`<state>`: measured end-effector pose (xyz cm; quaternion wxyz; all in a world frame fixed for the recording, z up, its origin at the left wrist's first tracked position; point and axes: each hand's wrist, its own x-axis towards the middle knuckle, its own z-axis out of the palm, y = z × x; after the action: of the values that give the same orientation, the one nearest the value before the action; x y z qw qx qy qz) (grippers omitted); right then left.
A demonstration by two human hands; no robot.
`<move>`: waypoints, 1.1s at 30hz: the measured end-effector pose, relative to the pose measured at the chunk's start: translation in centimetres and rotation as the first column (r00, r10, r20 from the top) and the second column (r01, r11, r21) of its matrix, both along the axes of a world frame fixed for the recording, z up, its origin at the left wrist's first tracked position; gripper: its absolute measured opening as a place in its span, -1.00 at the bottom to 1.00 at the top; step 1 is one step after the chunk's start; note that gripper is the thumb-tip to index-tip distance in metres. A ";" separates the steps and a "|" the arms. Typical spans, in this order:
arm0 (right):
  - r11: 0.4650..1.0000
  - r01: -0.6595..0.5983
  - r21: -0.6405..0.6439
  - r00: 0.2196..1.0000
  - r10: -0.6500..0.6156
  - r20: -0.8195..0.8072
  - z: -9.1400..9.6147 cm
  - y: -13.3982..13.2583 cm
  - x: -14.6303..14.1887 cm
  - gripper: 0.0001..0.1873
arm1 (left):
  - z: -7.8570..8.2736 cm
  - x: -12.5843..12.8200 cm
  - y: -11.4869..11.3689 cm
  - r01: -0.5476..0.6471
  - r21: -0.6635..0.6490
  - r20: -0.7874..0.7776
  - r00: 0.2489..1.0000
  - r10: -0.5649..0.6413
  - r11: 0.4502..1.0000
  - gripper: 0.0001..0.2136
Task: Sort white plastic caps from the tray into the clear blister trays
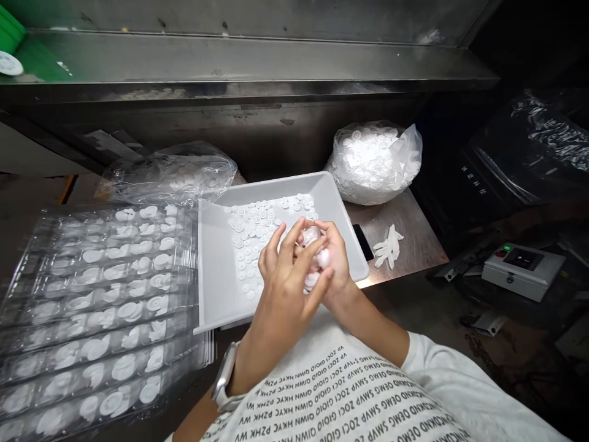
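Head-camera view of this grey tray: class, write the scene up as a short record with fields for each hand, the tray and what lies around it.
Left hand: closed around white plastic discs; wristwatch on the wrist
Right hand: cupped around the same discs
Grey tray: holds loose white discs
Beside tray: clear plastic sleeves of white parts
Beyond tray: clear bag of white discs, black phone, white gloves

Your left: a stack of clear blister trays [96,307] — white moulded pieces in the pockets;
Ahead of you: a slack clear plastic bag [168,175], and a full clear plastic bag [372,164] of white discs;
Your right: a steel tabletop [405,227] bearing a black phone [362,242] and white gloves [387,247];
Further right: a white control box [522,270] — green light lit.
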<state>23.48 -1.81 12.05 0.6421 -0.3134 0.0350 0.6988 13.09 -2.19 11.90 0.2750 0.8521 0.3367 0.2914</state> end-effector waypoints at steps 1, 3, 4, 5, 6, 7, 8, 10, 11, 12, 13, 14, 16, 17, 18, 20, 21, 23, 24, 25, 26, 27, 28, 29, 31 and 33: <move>1.000 0.022 -0.009 0.995 -0.023 -0.102 0.0 0.1 0.0 -0.81 | -0.2 0.1 -0.1 -0.014 -0.012 -0.014 1.000 0.014 1.000 -0.54; 0.996 0.083 -0.034 0.963 -0.089 -0.255 -0.2 0.2 0.0 -0.86 | -0.6 0.4 -0.2 -0.034 -0.161 0.104 0.993 0.051 0.986 -0.44; 0.994 0.110 -0.027 0.953 -0.113 -0.283 -0.3 0.2 -0.1 -0.86 | -0.8 0.6 -0.4 -0.027 -0.274 0.208 0.974 0.086 0.961 -0.44; 0.991 0.133 -0.006 0.945 -0.128 -0.300 -0.3 0.3 -0.1 -0.85 | -1.0 0.8 -0.5 -0.005 -0.389 0.314 0.939 0.138 0.921 -0.46; 0.988 0.156 0.019 0.936 -0.142 -0.322 -0.3 0.3 -0.2 -0.84 | -1.1 0.9 -0.6 0.027 -0.489 0.406 0.892 0.199 0.872 -0.49; 0.984 0.175 0.042 0.930 -0.151 -0.335 -0.3 0.3 -0.3 -0.83 | -1.3 1.1 -0.7 0.061 -0.563 0.471 0.843 0.259 0.824 -0.51; 0.981 0.185 0.059 0.928 -0.155 -0.337 -0.2 0.3 -0.4 -0.81 | -1.4 1.2 -0.8 0.089 -0.607 0.511 0.805 0.302 0.789 -0.50; 0.979 0.196 0.060 0.927 -0.165 -0.336 0.1 0.3 -0.6 -0.77 | -1.5 1.3 -0.9 0.103 -0.622 0.533 0.782 0.324 0.776 -0.46; 0.978 0.202 0.057 0.926 -0.172 -0.337 0.3 0.3 -0.6 -0.75 | -1.6 1.3 -0.9 0.085 -0.597 0.529 0.789 0.312 0.797 -0.42; 0.976 0.207 0.061 0.924 -0.175 -0.339 0.5 0.3 -0.7 -0.73 | -1.7 1.3 -0.9 0.058 -0.557 0.518 0.804 0.292 0.828 -0.39; 0.975 0.211 0.074 0.923 -0.174 -0.342 0.7 0.3 -0.7 -0.72 | -1.8 1.3 -0.9 0.028 -0.503 0.508 0.818 0.269 0.864 -0.37; 0.973 0.212 0.091 0.921 -0.168 -0.350 0.8 0.2 -0.8 -0.70 | -2.0 1.3 -0.9 -0.001 -0.446 0.499 0.830 0.250 0.895 -0.35; 0.970 0.209 0.128 0.917 -0.149 -0.370 1.0 0.2 -0.8 -0.68 | -2.4 1.3 -0.7 -0.046 -0.349 0.489 0.843 0.224 0.936 -0.32; 0.968 0.205 0.145 0.916 -0.137 -0.376 1.0 0.2 -0.9 -0.67 | -2.6 1.3 -0.6 -0.065 -0.304 0.491 0.845 0.214 0.951 -0.31; 0.966 0.201 0.164 0.918 -0.127 -0.376 1.0 0.1 -0.9 -0.67 | -2.7 1.2 -0.5 -0.084 -0.257 0.499 0.842 0.207 0.963 -0.31; 0.961 0.180 0.210 0.929 -0.096 -0.356 0.8 0.0 -0.9 -0.67 | -2.8 1.1 -0.2 -0.135 -0.160 0.505 0.840 0.199 0.978 -0.34; 0.957 0.165 0.237 0.936 -0.076 -0.343 0.7 -0.1 -0.9 -0.67 | -2.6 0.9 -0.1 -0.167 -0.108 0.484 0.852 0.198 0.980 -0.39; 0.945 0.147 0.293 0.943 -0.045 -0.329 0.5 -0.2 -0.8 -0.66 | -2.1 0.7 0.0 -0.231 -0.013 0.398 0.892 0.217 0.973 -0.56; 0.936 0.143 0.322 0.944 -0.032 -0.327 0.5 -0.3 -0.8 -0.65 | -1.7 0.5 0.0 -0.254 0.028 0.344 0.910 0.230 0.967 -0.65; 0.927 0.143 0.347 0.945 -0.023 -0.327 0.4 -0.3 -0.8 -0.62 | -1.4 0.4 0.0 -0.272 0.070 0.294 0.925 0.240 0.960 -0.72; 0.919 0.145 0.367 0.945 -0.019 -0.326 0.4 -0.4 -0.8 -0.61 | -1.0 0.3 -0.1 -0.286 0.109 0.258 0.933 0.251 0.952 -0.75; 0.915 0.148 0.377 0.946 -0.019 -0.324 0.3 -0.3 -0.8 -0.60 | -0.7 0.2 -0.1 -0.299 0.143 0.230 0.937 0.263 0.943 -0.76; 0.915 0.147 0.376 0.947 -0.020 -0.320 0.3 -0.3 -0.8 -0.60 | -0.5 0.2 -0.1 -0.309 0.169 0.199 0.941 0.275 0.936 -0.75; 0.917 0.145 0.371 0.949 -0.022 -0.316 0.3 -0.3 -0.8 -0.61 | -0.3 0.1 -0.2 -0.316 0.192 0.170 0.943 0.286 0.929 -0.75; 0.922 0.143 0.359 0.950 -0.027 -0.310 0.3 -0.2 -0.8 -0.62 | -0.1 0.1 -0.2 -0.322 0.217 0.132 0.945 0.299 0.921 -0.75; 0.921 0.141 0.362 0.949 -0.022 -0.314 0.3 -0.2 -0.8 -0.62 | -0.1 0.2 -0.2 -0.318 0.225 0.137 0.946 0.293 0.921 -0.80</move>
<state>22.66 -2.02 12.34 0.7065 -0.0702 0.0102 0.7042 13.32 -2.37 11.82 0.1358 0.8007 0.4125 0.4126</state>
